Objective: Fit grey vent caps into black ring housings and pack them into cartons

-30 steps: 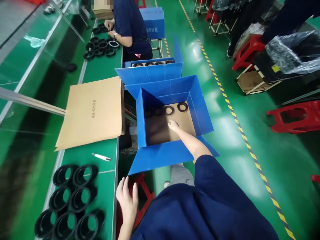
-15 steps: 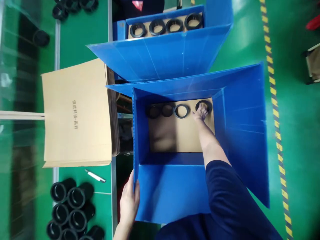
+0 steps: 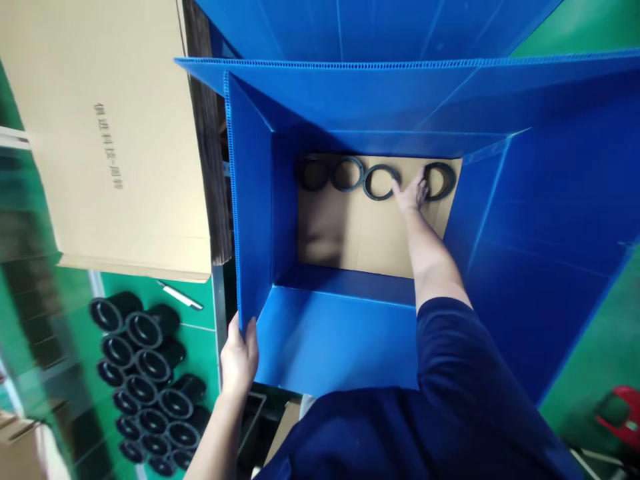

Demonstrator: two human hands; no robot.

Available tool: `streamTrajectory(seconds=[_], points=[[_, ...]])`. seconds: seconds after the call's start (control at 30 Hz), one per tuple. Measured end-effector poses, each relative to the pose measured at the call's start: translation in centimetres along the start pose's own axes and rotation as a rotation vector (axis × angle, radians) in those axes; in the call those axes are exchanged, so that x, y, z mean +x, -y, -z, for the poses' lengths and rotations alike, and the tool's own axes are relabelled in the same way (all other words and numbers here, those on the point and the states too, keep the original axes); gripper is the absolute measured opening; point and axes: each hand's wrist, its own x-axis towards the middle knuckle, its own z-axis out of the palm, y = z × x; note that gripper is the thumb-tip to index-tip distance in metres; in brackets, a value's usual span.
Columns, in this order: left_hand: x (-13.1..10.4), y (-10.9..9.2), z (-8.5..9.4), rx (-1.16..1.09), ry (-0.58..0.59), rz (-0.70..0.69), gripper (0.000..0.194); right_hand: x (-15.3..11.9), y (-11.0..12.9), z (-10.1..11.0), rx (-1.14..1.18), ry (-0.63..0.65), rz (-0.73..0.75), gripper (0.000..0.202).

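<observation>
Gripping the left flap (image 3: 251, 200) of the blue box (image 3: 335, 340) with the left hand (image 3: 240, 357) – closed on its near end. Reaching inside with the right hand (image 3: 413, 192), spread wide between the third ring (image 3: 380, 198) and the far-right ring (image 3: 450, 183). Lying flat on cardboard (image 3: 375, 237), openings up, in a row running left to right near the far wall – round, so without any long axis. Partly lost in shadow at left; fingertips hard to make out against black.

Four round black rings (image 3: 381, 199) in row along far edge of brown cardboard sheet (image 3: 373, 233), inside blue corrugated-plastic box (image 3: 250, 187).
</observation>
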Motion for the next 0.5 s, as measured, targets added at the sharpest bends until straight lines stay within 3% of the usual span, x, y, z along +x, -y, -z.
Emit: streamTrajectory(seconds=[0.1,0.23,0.37,0.5], points=[[0.0,0.4,-0.5,0.013,-0.029,-0.024,0.056,-2.0,1.9,-0.7,-0.002,0.087,-0.035,0.097],[-0.3,0.5,-1.0,-0.032,-0.036,-0.043,0.054,-8.3,2.9,-2.8,0.003,0.154,-0.034,0.091],[-0.5,0.4,-1.6,-0.09,-0.021,-0.114,0.052,-14.0,4.9,-4.9,-0.02,0.264,0.19,0.082],[-0.5,0.3,-2.4,-0.138,-0.066,-0.268,0.051,-13.8,11.1,-6.1,-0.171,0.339,0.435,0.084]])
